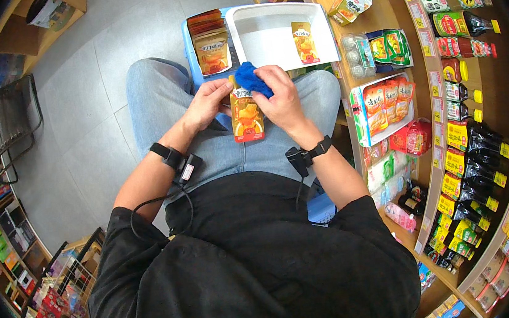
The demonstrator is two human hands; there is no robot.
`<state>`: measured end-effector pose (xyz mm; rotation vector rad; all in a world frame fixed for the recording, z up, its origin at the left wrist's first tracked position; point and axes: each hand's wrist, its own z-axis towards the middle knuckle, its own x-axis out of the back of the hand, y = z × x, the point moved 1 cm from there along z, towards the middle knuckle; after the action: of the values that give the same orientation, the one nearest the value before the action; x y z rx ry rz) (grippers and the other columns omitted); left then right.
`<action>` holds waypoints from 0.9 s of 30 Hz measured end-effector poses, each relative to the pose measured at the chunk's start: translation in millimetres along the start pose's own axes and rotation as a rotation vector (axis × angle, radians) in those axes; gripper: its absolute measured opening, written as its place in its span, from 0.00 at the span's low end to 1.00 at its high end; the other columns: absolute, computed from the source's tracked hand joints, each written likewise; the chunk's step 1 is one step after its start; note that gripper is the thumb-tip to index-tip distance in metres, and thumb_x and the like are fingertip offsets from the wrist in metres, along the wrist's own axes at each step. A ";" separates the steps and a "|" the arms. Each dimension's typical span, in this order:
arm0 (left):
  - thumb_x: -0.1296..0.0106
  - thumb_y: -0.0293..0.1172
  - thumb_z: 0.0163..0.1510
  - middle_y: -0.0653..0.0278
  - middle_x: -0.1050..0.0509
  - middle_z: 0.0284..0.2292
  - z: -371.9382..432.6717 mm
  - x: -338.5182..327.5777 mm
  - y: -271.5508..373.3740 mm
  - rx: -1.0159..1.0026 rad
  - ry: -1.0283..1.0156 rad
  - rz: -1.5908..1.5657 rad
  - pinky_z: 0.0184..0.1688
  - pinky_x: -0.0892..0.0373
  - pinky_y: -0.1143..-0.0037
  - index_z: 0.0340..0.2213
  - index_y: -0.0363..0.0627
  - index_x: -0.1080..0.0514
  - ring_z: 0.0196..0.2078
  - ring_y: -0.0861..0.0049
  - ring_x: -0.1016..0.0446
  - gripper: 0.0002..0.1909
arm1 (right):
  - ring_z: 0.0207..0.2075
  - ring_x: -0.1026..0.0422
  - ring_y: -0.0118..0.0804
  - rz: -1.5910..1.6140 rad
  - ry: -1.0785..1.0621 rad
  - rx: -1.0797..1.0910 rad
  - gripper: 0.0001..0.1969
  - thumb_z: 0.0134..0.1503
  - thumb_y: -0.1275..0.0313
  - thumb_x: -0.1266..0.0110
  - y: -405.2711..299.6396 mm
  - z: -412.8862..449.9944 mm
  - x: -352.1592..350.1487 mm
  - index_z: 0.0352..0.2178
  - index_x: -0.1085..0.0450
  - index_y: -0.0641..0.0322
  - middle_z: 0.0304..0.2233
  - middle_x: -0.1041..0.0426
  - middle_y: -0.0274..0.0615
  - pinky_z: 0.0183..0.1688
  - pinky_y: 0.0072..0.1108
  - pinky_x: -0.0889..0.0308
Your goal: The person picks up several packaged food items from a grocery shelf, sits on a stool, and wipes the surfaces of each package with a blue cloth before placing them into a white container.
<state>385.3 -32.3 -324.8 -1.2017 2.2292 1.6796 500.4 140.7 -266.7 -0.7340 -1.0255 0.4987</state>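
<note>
Over my lap, my left hand pinches the upper left edge of a gold snack packet, which bears writing and a picture of food. A bunched blue cloth is in my right hand, against the packet's upper right part. Beyond my knees stands a white plastic tray with one similar gold packet lying at its right side. Left of it, a stack of like packets stands in a container whose blue rim shows.
Close on my right, wooden shelves carry sauce bottles, a white tray of orange packets and bagged goods. A folded metal-framed chair stands on the grey tiled floor at left. A wire basket of packaged goods sits at lower left.
</note>
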 end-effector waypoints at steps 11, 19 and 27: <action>0.54 0.42 0.67 0.66 0.20 0.33 6.7 22.0 -4.5 -0.165 0.092 -0.151 0.27 0.27 0.82 0.43 0.41 0.26 0.29 0.83 0.22 0.17 | 0.41 0.27 0.48 -0.039 -0.290 0.353 0.25 0.35 0.72 0.33 -18.0 -23.1 9.6 0.40 0.25 0.57 0.43 0.27 0.43 0.44 0.35 0.32; 0.56 0.41 0.68 0.62 0.20 0.38 7.6 26.7 1.6 -0.204 0.115 -0.212 0.36 0.23 0.77 0.47 0.38 0.28 0.36 0.79 0.19 0.18 | 0.40 0.26 0.51 0.051 -0.106 0.102 0.21 0.39 0.79 0.37 -2.2 -32.3 25.0 0.39 0.28 0.65 0.39 0.26 0.48 0.43 0.33 0.29; 0.55 0.40 0.67 0.65 0.20 0.36 8.2 16.7 2.0 -0.200 0.171 -0.245 0.31 0.24 0.80 0.44 0.40 0.27 0.33 0.80 0.20 0.16 | 0.37 0.23 0.45 0.305 0.050 -0.329 0.14 0.53 0.74 0.41 19.9 -36.5 11.7 0.42 0.30 0.69 0.35 0.24 0.51 0.41 0.29 0.29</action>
<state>369.7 -33.9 -334.9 -1.6484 1.9340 1.7917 537.5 150.6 -286.5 -1.2020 -0.9640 0.5766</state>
